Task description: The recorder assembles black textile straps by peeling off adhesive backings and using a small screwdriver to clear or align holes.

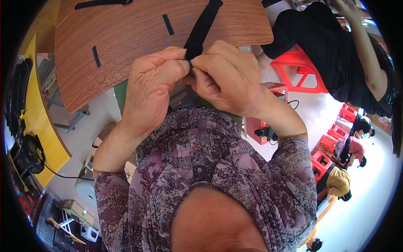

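The left hand (147, 86) and the right hand (231, 80) are meeting near the close edge of the bench (126, 38), and together they are holding the near end of a black cloth strip (200, 33). The grip of the left hand is pinching this end between the thumb and the bent fingers. The grip of the right hand is pinching the same end, just beside the left thumb, with its fingers curling inward. A small dark edge of the cloth is showing between the two thumbs, but its exact form is too small to tell. From the hands, the strip is running away over the bench, and its far end is lying near the top of the view.

To the left of it, two short dark strips (168, 24) are lying apart on the wood-patterned top, and another black strip (103, 3) is lying near the far edge. At the right, a person in black clothes (325, 46) is sitting on a red stool (299, 59). At the left, a yellow table (44, 138) is standing apart from the bench.
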`<state>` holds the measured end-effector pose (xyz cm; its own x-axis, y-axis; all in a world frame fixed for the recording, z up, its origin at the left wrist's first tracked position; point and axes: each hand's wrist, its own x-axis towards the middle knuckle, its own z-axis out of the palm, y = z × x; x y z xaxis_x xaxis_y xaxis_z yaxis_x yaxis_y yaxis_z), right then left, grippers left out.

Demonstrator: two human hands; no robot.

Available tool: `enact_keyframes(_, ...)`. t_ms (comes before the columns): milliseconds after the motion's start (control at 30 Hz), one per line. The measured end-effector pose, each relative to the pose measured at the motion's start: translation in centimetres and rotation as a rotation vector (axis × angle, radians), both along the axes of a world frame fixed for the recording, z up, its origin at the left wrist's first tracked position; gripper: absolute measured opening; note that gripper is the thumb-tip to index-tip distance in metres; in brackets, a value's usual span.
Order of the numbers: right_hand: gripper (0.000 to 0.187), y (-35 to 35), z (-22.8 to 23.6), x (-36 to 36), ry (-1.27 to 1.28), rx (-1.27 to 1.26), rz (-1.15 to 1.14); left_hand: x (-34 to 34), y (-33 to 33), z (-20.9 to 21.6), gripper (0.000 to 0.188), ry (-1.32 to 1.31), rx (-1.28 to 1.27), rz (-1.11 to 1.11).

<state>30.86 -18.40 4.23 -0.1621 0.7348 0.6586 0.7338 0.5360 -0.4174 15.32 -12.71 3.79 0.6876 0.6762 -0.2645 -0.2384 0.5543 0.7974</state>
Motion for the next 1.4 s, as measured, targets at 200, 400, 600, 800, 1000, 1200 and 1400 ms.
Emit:
enact_keyframes(200,0.018,0.2,-0.3,-0.5,0.053,0.024,-0.036,0.1,-0.5,-0.3,0.018,-0.056,0.01,-0.005)
enact_keyframes(400,0.014,0.0,0.2,0.5,0.18,-0.114,-0.045,0.5,0.8,0.3,0.016,-0.064,0.147,-0.115)
enact_keyframes(600,0.013,-0.2,0.1,1.4,0.263,-0.039,0.027,1.3,0.6,0.7,0.018,-0.002,0.16,-0.065)
enact_keyframes(800,0.012,-1.2,0.2,1.7,0.23,-0.055,0.02,1.6,0.2,0.3,0.012,-0.032,0.202,-0.095)
enact_keyframes(1000,0.02,-2.4,1.9,2.1,0.15,-0.07,-0.04,2.6,-0.4,0.8,0.024,-0.061,0.156,-0.107)
enact_keyframes(1200,0.02,-2.4,1.4,1.8,0.047,0.011,-0.111,2.8,-0.5,0.4,0.024,-0.092,0.203,-0.088)
enact_keyframes(1400,0.02,-2.2,1.3,1.5,0.043,0.057,-0.138,2.6,-0.7,0.8,0.025,-0.08,0.269,-0.086)
